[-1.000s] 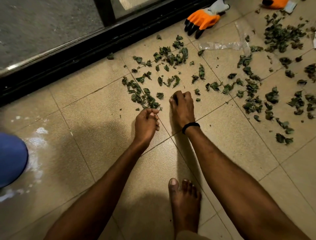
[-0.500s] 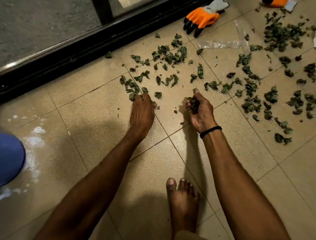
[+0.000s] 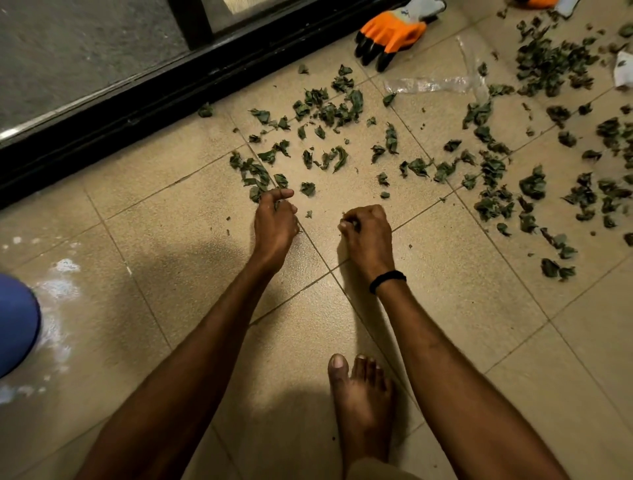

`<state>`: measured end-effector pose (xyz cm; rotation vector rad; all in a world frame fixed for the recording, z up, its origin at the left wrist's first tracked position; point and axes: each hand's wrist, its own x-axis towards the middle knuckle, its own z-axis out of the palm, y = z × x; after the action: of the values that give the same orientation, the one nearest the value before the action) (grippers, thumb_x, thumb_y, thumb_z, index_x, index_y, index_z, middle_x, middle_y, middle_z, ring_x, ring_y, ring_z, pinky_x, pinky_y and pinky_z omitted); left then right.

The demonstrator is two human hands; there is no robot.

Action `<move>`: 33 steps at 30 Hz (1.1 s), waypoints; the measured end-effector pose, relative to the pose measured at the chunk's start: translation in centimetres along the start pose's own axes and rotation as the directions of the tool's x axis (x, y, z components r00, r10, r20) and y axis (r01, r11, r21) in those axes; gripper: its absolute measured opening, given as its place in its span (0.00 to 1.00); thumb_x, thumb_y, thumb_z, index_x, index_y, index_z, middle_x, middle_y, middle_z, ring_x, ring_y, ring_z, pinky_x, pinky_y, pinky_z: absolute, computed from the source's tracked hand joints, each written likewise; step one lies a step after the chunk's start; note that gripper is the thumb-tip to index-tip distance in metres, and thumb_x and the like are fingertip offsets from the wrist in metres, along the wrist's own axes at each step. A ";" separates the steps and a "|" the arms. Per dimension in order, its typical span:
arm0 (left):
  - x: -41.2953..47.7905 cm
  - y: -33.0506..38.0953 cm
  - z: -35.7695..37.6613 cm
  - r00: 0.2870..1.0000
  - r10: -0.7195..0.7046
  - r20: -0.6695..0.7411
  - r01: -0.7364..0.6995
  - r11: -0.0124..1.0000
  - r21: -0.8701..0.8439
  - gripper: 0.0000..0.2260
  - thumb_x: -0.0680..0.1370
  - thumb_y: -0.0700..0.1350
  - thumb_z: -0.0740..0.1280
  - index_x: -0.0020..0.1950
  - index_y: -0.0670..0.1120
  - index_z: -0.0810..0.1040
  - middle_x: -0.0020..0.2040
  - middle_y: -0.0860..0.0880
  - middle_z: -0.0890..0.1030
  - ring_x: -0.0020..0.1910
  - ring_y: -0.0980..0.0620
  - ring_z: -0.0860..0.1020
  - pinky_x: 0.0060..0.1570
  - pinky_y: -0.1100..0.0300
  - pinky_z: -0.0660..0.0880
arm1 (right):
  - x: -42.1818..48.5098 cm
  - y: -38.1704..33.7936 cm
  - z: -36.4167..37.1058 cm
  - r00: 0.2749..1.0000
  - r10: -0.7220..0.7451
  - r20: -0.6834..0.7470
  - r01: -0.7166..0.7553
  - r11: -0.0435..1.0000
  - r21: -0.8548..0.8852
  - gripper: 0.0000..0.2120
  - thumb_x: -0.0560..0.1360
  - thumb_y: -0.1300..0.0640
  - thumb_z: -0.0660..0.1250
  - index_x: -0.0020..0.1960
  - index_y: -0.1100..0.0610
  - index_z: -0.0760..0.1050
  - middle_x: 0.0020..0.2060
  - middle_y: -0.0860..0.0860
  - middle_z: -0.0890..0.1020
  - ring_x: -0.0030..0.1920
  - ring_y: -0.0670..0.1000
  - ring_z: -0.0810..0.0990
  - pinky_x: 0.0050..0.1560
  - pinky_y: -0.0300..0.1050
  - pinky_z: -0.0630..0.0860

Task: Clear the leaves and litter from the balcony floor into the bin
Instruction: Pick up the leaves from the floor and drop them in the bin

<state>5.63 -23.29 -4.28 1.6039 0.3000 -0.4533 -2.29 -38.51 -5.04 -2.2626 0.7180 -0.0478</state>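
Head view: left hand, right hand curled beside leaves, apparently gripping some.

Warm dim light; soft shadows.

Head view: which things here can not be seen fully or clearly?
- Blue object, head view: cut by left edge; a bin or not, unclear.
- Second orange glove: cut by top edge.
- Left hand: curled fingers hide its contents.
- Right hand: fist hides most of its leaves.

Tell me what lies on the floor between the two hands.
Head view: between the left hand and the right hand, both clutching leaves, the tile is nearly bare: one leaf scrap and a grout line.
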 end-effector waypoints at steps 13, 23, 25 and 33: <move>-1.0 -1.5 0.9 0.895 0.325 0.306 -0.426 0.418 0.802 0.19 0.81 0.50 0.68 0.70 0.44 0.75 0.58 0.38 0.77 0.54 0.41 0.78 0.51 0.51 0.74 | 1.5 0.7 -3.9 0.870 0.480 0.109 -0.376 0.504 0.778 0.09 0.76 0.70 0.65 0.51 0.58 0.78 0.45 0.54 0.83 0.36 0.45 0.78 0.36 0.38 0.76; -0.4 -1.8 1.6 0.870 0.430 0.243 -0.450 0.486 0.750 0.08 0.84 0.45 0.62 0.53 0.41 0.76 0.51 0.42 0.76 0.45 0.45 0.75 0.43 0.51 0.72 | -4.6 1.7 -1.0 0.993 0.120 -0.004 -0.119 0.988 0.104 0.12 0.75 0.47 0.71 0.55 0.52 0.79 0.50 0.47 0.75 0.49 0.43 0.75 0.45 0.24 0.66; -0.3 -1.8 1.3 0.878 0.437 0.196 -0.440 0.572 0.692 0.10 0.84 0.46 0.61 0.53 0.41 0.77 0.48 0.44 0.78 0.47 0.46 0.75 0.44 0.55 0.68 | -5.4 1.9 -0.2 0.998 0.046 -0.046 -0.044 0.997 0.057 0.10 0.76 0.50 0.71 0.55 0.52 0.77 0.49 0.46 0.74 0.48 0.42 0.73 0.46 0.25 0.67; -3.9 -1.9 1.4 0.866 0.439 0.237 -0.496 0.701 0.512 0.10 0.84 0.47 0.63 0.55 0.43 0.81 0.44 0.49 0.82 0.45 0.51 0.79 0.44 0.58 0.72 | -3.3 0.7 -1.1 0.964 0.253 -0.077 -0.229 0.943 0.241 0.06 0.81 0.54 0.64 0.49 0.56 0.77 0.42 0.48 0.79 0.45 0.49 0.78 0.40 0.32 0.70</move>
<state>1.16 -24.18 -4.22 2.1415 -0.3654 -0.2207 -5.65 -37.94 -4.20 -1.9494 0.9902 -0.1283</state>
